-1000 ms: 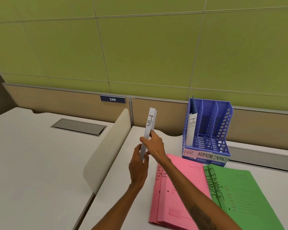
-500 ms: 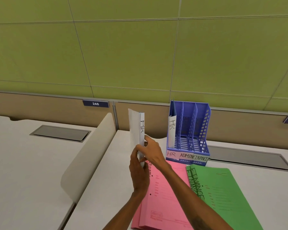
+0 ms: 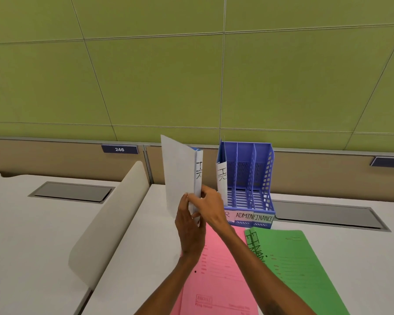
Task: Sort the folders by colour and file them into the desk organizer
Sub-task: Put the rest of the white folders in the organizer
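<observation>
I hold a pale blue-white folder (image 3: 180,176) marked HR upright above the desk, just left of the blue desk organizer (image 3: 263,178). My left hand (image 3: 189,230) grips its lower edge from below. My right hand (image 3: 210,206) pinches its spine near the bottom. The organizer has three slots labelled HR, ADMIN and FINANCE. Another HR folder (image 3: 221,178) stands in the leftmost slot; the other two slots look empty. Pink folders (image 3: 216,269) lie flat on the desk under my arms. Green folders (image 3: 300,264) marked FINANCE lie to their right.
A curved beige divider (image 3: 114,214) stands at the desk's left edge, separating it from the neighbouring desk. Grey cable hatches (image 3: 73,192) (image 3: 328,214) sit in both desks. A green partition wall (image 3: 214,76) rises directly behind the organizer.
The held HR folder has turned to show its broad face and has moved right, closer to the organizer. The view has shifted right too.
</observation>
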Available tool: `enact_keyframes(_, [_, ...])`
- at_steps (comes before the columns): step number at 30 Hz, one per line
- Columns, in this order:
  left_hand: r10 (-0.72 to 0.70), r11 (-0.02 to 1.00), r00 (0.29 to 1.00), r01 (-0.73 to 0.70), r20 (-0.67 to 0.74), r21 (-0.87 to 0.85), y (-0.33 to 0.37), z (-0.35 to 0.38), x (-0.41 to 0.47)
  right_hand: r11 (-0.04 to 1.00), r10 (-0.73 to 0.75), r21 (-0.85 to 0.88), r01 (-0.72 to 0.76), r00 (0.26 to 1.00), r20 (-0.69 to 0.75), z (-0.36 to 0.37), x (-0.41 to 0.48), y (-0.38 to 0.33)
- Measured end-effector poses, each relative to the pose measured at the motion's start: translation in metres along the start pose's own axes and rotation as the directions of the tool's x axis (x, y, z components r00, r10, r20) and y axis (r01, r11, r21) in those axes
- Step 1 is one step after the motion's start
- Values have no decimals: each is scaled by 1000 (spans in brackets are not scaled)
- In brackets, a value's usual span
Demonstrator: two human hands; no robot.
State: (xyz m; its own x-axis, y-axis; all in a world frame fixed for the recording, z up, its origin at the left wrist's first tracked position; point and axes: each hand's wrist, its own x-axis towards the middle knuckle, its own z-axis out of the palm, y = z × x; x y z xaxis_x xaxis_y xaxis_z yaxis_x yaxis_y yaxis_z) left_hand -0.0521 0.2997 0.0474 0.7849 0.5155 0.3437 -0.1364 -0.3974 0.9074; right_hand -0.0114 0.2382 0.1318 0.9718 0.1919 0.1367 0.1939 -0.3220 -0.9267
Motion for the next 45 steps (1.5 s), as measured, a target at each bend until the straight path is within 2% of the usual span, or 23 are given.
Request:
enact_keyframes(3, [116, 981, 993, -118, 23, 155, 17, 0, 8, 998, -35, 55, 40, 996, -78, -13, 1, -10])
enact_keyframes(6, [264, 961, 964, -261, -26, 94, 42, 8, 11, 983, -71, 157, 97, 985, -159, -30, 2, -21])
enact_keyframes(9, [386, 914, 921, -375, -48, 153, 51, 24, 10, 959, -110, 223, 172, 958, -263, -52, 2, -34])
enact_keyframes(18, [435, 889, 893, -446, 112, 103, 88, 70, 2, 916, -254, 95, 389, 750, -611, -122, 0, -61])
enact_keyframes(23, [420, 896, 881, -441, 217, 57, 107, 93, -1, 913, -308, -16, 407, 665, -681, -148, 4, -52])
enact_keyframes(29, [362, 913, 852, -406, 379, 42, 98, 102, -6, 948, -235, 5, 318, 710, -664, -154, 11, -20])
enact_keyframes(34, [271, 948, 836, -319, 477, 21, 75, 96, -1, 975, -128, 68, 209, 790, -599, -145, 20, 7])
enact_keyframes(37, [212, 963, 837, -267, 504, 38, 58, 93, 3, 983, -69, 96, 153, 810, -582, -136, 25, 20])
enact_keyframes(45, [48, 993, 833, -97, 551, 61, 19, 87, 23, 986, -22, 123, 109, 829, -559, -108, 51, 44])
